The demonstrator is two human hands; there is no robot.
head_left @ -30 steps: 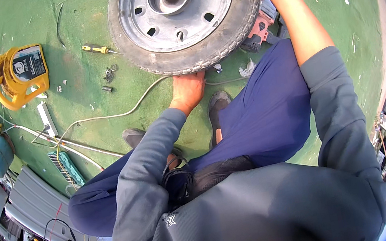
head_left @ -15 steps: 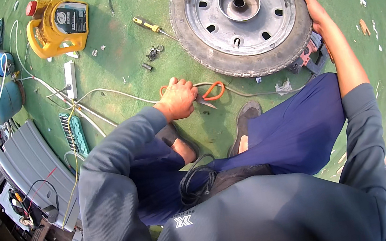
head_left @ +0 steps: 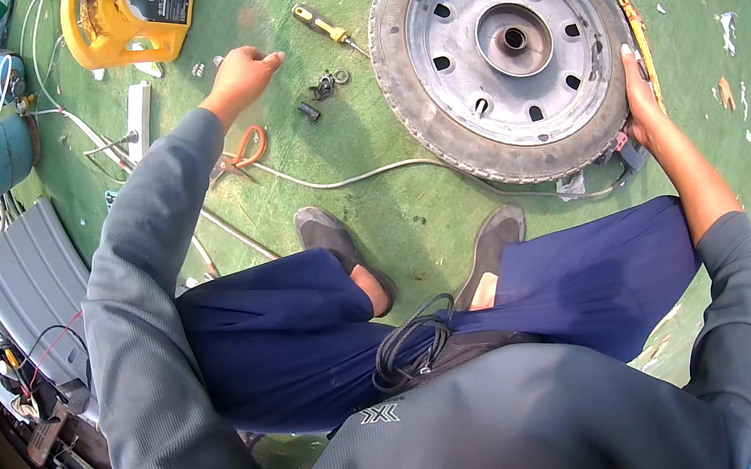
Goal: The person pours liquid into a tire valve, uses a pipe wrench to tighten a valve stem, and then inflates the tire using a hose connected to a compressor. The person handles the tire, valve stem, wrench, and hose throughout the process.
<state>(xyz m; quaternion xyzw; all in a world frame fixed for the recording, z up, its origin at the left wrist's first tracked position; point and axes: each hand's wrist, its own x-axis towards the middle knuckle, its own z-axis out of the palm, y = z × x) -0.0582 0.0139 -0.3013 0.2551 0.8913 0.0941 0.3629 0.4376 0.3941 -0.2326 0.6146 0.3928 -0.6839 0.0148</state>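
Note:
A wheel [head_left: 459,113], a dark tyre on a grey metal rim with several slots, lies at the front right, slightly raised on things beneath it. My right hand [head_left: 641,99] grips the tyre's right edge, thumb on top, its other fingers largely hidden. At left, my left hand [head_left: 243,81] is over the green floor with a finger stretched out and nothing visible in it. Just below it lie orange-handled scissors [head_left: 251,144], beside a pale cable [head_left: 357,178]. Small dark metal parts [head_left: 327,85] and a yellow-and-black screwdriver [head_left: 323,24] lie between that hand and the wheel.
A yellow jug [head_left: 95,43] and white power strip [head_left: 139,120] stand left. Farther left are a teal gas cylinder [head_left: 5,156] and grey ridged case [head_left: 34,279]. A long yellow-orange thing [head_left: 640,45] sits right of the tyre. Cables cross the floor.
My left hand has let go of the scissors, which now lie farther left, and has moved forward and left. The wheel has shifted toward me, uncovering the yellow-orange thing. The view has shifted.

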